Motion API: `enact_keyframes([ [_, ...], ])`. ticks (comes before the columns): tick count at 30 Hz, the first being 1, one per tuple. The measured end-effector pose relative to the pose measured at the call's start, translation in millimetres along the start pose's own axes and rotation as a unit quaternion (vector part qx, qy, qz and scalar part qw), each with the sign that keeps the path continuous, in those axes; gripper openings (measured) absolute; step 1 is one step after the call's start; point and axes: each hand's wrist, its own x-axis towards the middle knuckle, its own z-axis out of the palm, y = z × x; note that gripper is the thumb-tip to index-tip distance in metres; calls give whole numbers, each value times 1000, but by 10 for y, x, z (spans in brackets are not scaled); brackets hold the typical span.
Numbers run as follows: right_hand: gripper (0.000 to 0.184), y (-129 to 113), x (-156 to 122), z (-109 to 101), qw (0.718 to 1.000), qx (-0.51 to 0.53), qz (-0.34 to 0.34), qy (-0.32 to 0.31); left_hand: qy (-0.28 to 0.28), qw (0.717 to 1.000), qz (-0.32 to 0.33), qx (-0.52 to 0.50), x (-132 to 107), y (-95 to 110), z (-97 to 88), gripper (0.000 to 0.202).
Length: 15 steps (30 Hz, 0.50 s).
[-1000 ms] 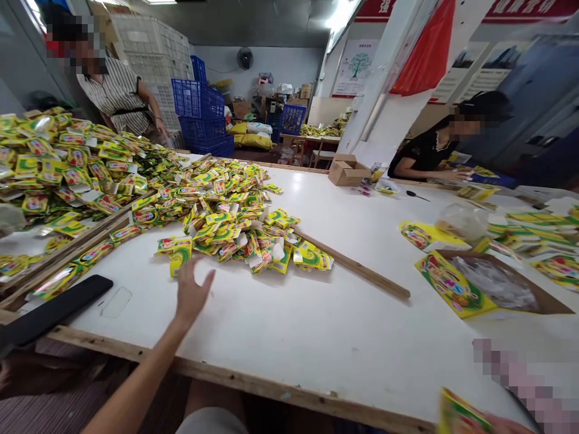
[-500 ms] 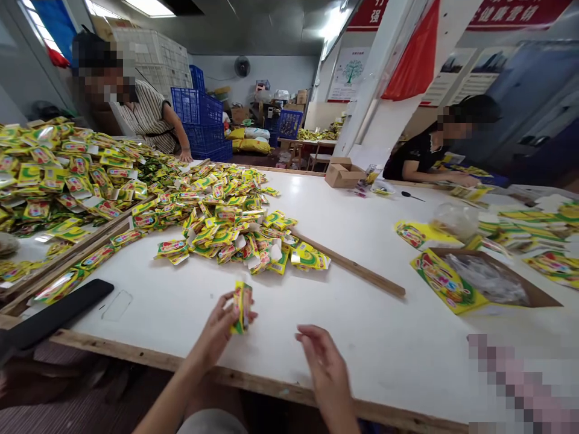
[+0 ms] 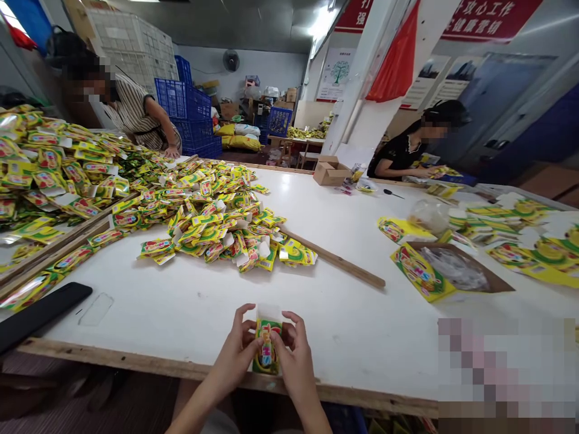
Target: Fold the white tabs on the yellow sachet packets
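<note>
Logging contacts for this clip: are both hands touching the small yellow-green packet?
Touching: the head view shows the left hand and right hand holding the packet from opposite sides, right thumb over its printed front.

the left hand (image 3: 236, 348) and right hand (image 3: 294, 352) held a little box (image 3: 266, 357) in front of a yellow pile (image 3: 212, 223).

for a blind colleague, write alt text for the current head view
Left hand and right hand hold a small yellow-green box at a white table. Beyond are heaped similar boxes, a wooden stick, a person in stripes and another in black.
</note>
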Motion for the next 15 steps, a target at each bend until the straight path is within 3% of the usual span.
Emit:
enact_keyframes([
  [6, 32, -20, 34, -118, 998, -45, -36, -38, -29, 997, 4, 71, 1, 23, -38, 38],
  [11, 24, -48, 168, -122, 996, -36, -33, -73, -2, 990, 29, 137, 99, 70, -53, 18],
  [15, 23, -53, 215, -47, 997, -39, -53, -48, 41, 983, 80, 159, 146, 80, -23, 17],
])
